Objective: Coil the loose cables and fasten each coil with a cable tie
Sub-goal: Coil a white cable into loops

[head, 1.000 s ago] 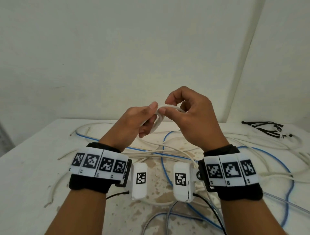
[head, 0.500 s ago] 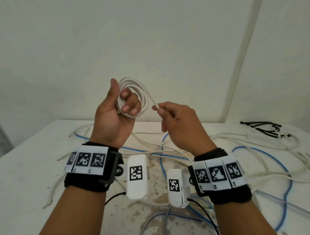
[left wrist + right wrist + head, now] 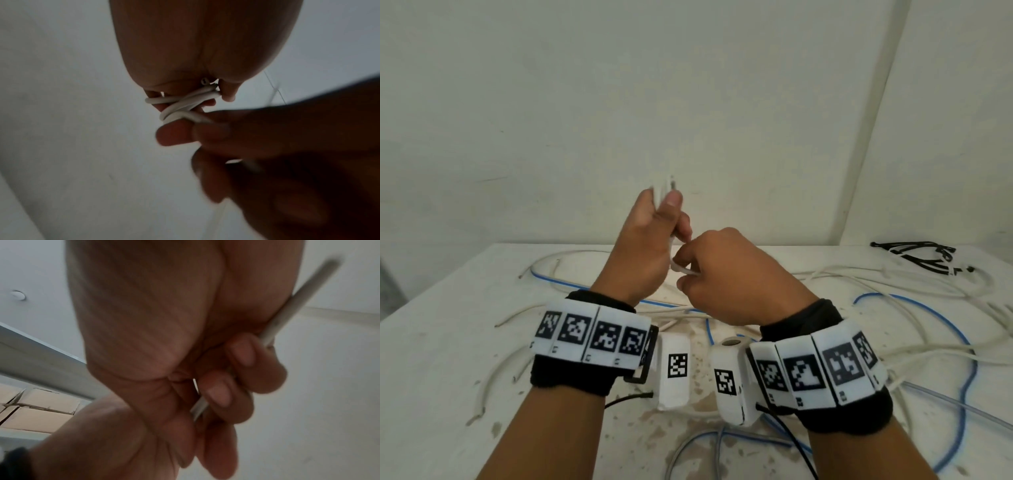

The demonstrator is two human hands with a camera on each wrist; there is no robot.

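Currently left hand [image 3: 645, 246] grips white cable coil [image 3: 180, 104]; right hand [image 3: 726, 274] pinches its loose end [image 3: 683, 269]. Best wrap snug, keeping loops pinched flat.

A stained white counter [image 3: 441, 342] fills the lower frame. Loose white cables [image 3: 893, 353] and blue cables [image 3: 969, 346] sprawl across it. Black cable ties [image 3: 917, 255] lie at upper right.

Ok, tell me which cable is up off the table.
The white cable, coiled in the left hand, its end pinched by the right hand. The blue cable and other white ones lie on the table.
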